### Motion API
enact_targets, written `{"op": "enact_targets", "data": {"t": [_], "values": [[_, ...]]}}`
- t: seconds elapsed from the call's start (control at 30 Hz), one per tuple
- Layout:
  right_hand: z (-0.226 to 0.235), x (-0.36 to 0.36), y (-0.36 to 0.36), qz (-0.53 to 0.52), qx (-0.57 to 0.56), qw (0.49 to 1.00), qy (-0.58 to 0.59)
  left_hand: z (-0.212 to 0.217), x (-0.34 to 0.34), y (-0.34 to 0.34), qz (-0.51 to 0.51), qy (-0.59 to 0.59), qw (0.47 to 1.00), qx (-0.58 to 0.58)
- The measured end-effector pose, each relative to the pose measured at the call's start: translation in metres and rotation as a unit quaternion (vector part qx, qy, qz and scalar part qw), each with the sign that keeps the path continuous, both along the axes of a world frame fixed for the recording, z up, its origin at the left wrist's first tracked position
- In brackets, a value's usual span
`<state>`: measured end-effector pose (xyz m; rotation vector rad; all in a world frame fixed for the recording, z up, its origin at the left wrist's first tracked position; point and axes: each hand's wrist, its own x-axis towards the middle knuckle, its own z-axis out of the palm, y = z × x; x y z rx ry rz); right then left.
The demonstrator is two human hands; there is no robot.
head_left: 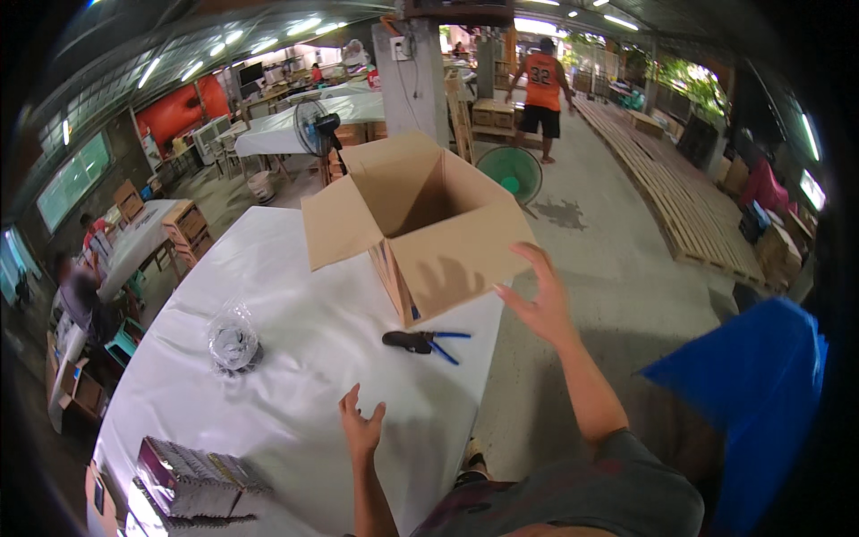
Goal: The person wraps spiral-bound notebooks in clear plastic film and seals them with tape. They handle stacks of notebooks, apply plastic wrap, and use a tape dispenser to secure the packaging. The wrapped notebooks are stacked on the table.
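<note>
Tan cardboard box (456,268) w/ flaps out stood on white-covered table (304,358), R hand (541,304) at its R edge.
R fingers were spread, contact unclear; L hand (362,430), empty, fingers loosely bent, hung nearer wearer than box. Blue-handled black pliers (417,343) lay just before box.

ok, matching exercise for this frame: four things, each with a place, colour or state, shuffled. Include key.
Things:
1. box
2. hand tool
3. left hand
4. right hand

Places, colours, states:
a. at the right edge of the near flap
b. black and blue
c. over the white table, apart from the cardboard, grasping nothing
d. open at the top

Pairs: 1-d, 2-b, 3-c, 4-a
</note>
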<state>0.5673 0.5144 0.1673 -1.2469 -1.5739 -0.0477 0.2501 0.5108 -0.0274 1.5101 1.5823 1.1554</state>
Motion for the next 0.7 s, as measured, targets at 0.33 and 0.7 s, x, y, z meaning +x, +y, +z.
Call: {"op": "enact_targets", "data": {"t": [0.33, 0.7], "values": [[-0.049, 0.009, 0.15, -0.044, 0.017, 0.954, -0.295, -0.055, 0.129, 0.096, 0.007, 0.134, 0.991, 0.0], [-0.042, 0.167, 0.248, 0.077, 0.083, 0.964, -0.239, -0.055, 0.196, 0.077, 0.097, 0.245, 0.954, -0.143]]}}
